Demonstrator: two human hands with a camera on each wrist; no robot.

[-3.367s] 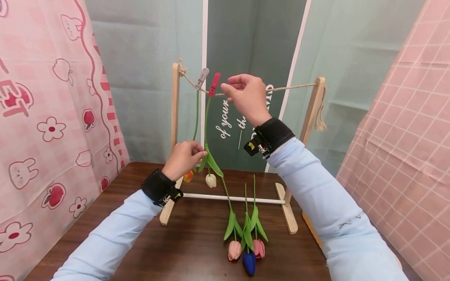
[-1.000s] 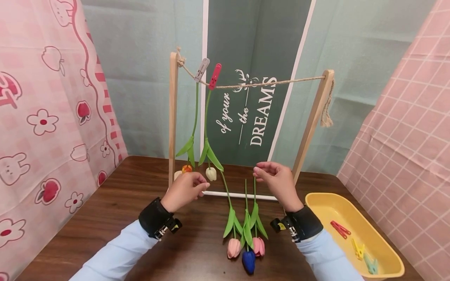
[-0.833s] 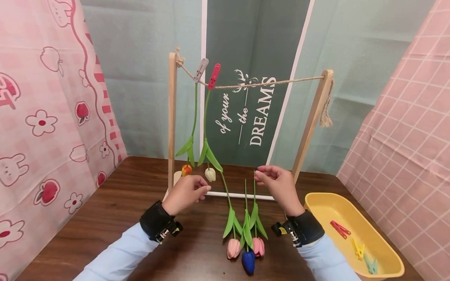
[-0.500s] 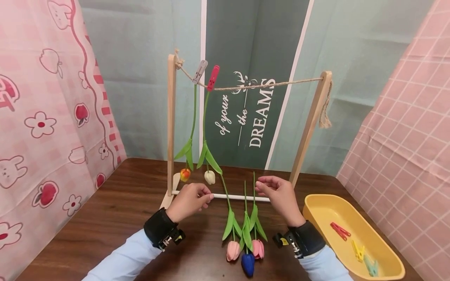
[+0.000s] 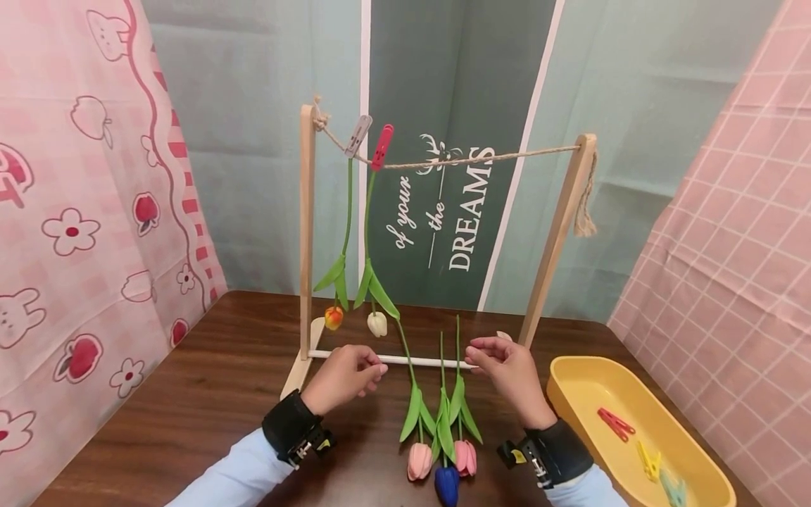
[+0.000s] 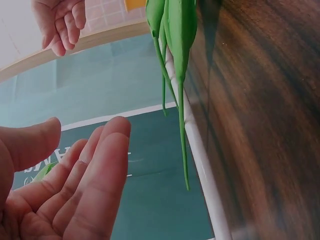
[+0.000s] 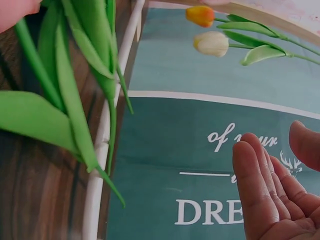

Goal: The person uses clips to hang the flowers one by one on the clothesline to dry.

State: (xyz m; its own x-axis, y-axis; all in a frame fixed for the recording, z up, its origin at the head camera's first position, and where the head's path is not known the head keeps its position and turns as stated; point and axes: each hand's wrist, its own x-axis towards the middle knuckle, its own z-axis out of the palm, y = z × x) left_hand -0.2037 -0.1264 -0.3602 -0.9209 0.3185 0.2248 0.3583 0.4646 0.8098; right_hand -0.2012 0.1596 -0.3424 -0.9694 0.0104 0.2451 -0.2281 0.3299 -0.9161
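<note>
My left hand (image 5: 345, 377) hovers above the table with nothing in it; its thumb and fingers stand apart in the left wrist view. Loosely bent and holding nothing, my right hand (image 5: 510, 373) is right of the tulip stems. Between and in front of the hands lie a pale pink tulip (image 5: 420, 462), a blue tulip (image 5: 446, 486) and a pink tulip (image 5: 465, 458), stems pointing away. An orange tulip (image 5: 333, 317) hangs head down from a grey clothespin (image 5: 358, 136) on the rope (image 5: 481, 160). Beside it, a red clothespin (image 5: 383, 147) holds a white tulip (image 5: 376, 324).
A wooden frame carries the rope between its left post (image 5: 307, 232) and right post (image 5: 557, 239), with a white bar (image 5: 405, 360) low across it. At the right, a yellow tray (image 5: 573, 366) contains red, yellow and green clothespins. Curtains surround the table (image 5: 190, 394).
My left hand has let go of the white tulip and dropped lower. My right hand has come down from beside the red clothespin. The yellow tray has come into fuller view.
</note>
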